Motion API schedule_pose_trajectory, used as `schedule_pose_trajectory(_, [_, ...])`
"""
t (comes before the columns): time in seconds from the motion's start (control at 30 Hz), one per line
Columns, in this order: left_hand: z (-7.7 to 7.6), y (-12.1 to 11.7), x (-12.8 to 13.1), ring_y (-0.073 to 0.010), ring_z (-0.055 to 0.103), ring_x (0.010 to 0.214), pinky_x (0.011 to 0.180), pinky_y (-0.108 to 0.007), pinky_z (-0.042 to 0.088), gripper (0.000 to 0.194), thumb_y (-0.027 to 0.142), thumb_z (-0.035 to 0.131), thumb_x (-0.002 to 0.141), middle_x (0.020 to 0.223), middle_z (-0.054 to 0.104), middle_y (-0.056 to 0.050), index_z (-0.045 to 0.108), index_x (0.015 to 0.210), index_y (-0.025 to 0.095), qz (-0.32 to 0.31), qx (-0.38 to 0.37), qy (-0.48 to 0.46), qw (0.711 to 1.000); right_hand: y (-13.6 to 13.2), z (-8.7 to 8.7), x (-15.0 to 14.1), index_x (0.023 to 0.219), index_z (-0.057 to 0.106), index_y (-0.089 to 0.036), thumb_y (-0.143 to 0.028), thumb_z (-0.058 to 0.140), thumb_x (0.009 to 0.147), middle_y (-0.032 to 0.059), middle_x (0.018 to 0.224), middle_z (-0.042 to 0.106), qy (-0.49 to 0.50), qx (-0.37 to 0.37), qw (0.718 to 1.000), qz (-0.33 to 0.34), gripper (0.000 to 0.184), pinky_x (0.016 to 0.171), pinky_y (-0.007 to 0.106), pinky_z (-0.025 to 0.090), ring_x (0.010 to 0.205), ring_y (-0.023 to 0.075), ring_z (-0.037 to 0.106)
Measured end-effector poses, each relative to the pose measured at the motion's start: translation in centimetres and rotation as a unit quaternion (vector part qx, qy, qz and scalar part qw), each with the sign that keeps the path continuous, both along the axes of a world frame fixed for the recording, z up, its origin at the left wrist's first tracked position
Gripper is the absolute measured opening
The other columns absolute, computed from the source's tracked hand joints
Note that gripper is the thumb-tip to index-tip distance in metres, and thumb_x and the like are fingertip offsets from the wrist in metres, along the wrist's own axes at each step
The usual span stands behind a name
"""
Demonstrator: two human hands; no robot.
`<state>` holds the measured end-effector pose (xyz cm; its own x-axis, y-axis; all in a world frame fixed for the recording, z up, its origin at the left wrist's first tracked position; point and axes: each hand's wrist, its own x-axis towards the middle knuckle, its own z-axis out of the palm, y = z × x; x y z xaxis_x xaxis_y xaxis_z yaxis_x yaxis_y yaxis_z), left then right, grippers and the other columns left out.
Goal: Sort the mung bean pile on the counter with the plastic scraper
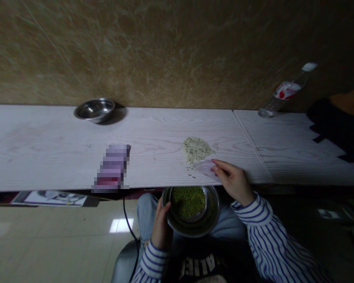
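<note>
My left hand (162,222) grips the left rim of a steel bowl (211,220) held over my lap, just below the table's front edge. Green beans (186,202), like mung beans, cover much of its bottom. Between the thumb and fingers of my right hand (234,180) is a thin, clear plastic piece (205,169) with a curved edge, like a protractor. It lies low at the tabletop, touching the near side of a flat pile of white grains mixed with dark green beans (196,150). A few loose beans are scattered beside the pile.
A second steel bowl (94,111) stands near the wall at the left. Closer to the front edge lies a pixelated, flat purple object (112,167). A clear bottle (286,92) stands at the right back, with dark cloth (338,125) beyond it. A black cable (129,220) hangs below.
</note>
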<state>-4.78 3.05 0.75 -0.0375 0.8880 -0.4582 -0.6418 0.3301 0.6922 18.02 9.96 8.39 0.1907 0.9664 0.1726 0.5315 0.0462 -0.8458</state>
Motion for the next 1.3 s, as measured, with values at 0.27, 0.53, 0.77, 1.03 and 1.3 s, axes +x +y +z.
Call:
schedule_pose_trajectory(0.27, [0.1, 0.1, 0.0, -0.0305, 0.052, 0.136, 0.117, -0.045, 0.036, 0.044, 0.036, 0.070, 0.082, 0.134, 0.069, -0.007, 0.069, 0.125, 0.025, -0.004, 0.012, 0.009, 1.000, -0.5, 0.3, 0.2, 0.112, 0.077, -0.012, -0.036, 0.058, 0.088, 0.0127, 0.089, 0.081, -0.014, 0.002, 1.000, 0.008, 0.038, 0.073, 0.036, 0.062, 0.078, 0.0234, 0.076])
schedule_pose_trajectory(0.53, [-0.1, 0.2, 0.2, -0.0305, 0.053, 0.136, 0.116, -0.043, 0.036, 0.043, 0.035, 0.070, 0.082, 0.132, 0.071, -0.006, 0.071, 0.124, 0.027, -0.006, 0.012, 0.016, 1.000, -0.4, -0.4, 0.5, 0.114, 0.077, -0.016, -0.034, 0.057, 0.090, 0.0115, 0.094, 0.081, -0.026, -0.001, 0.999, 0.025, 0.036, 0.079, 0.036, 0.062, 0.084, 0.0234, 0.077])
schedule_pose_trajectory(0.77, [-0.4, 0.3, 0.0, -0.0304, 0.054, 0.135, 0.117, -0.043, 0.035, 0.041, 0.035, 0.069, 0.083, 0.132, 0.071, -0.005, 0.071, 0.123, 0.029, -0.011, 0.015, 0.018, 1.000, -0.3, -0.8, 1.0, 0.113, 0.076, -0.015, -0.037, 0.058, 0.090, 0.0123, 0.094, 0.081, -0.014, 0.016, 1.000, -0.006, 0.037, 0.078, 0.036, 0.062, 0.085, 0.0243, 0.077])
schedule_pose_trajectory(1.03, [-0.1, 0.6, -0.3, -0.0327, 0.050, 0.138, 0.119, -0.048, 0.032, 0.044, 0.037, 0.072, 0.081, 0.136, 0.068, -0.008, 0.072, 0.123, 0.025, -0.017, 0.011, 0.024, 1.000, -0.3, -0.9, 0.3, 0.113, 0.076, -0.015, -0.037, 0.058, 0.090, 0.0126, 0.096, 0.081, 0.012, 0.014, 1.000, 0.010, 0.037, 0.078, 0.037, 0.063, 0.085, 0.0242, 0.078])
schedule_pose_trajectory(1.3, [-0.2, 0.6, -0.4, -0.0329, 0.052, 0.136, 0.118, -0.050, 0.032, 0.044, 0.037, 0.073, 0.078, 0.132, 0.070, -0.009, 0.073, 0.120, 0.023, -0.007, -0.002, 0.024, 1.000, 0.2, -0.7, 0.0, 0.114, 0.077, -0.018, -0.033, 0.056, 0.091, 0.0112, 0.098, 0.081, -0.018, 0.011, 0.999, 0.037, 0.034, 0.079, 0.036, 0.063, 0.087, 0.0242, 0.078])
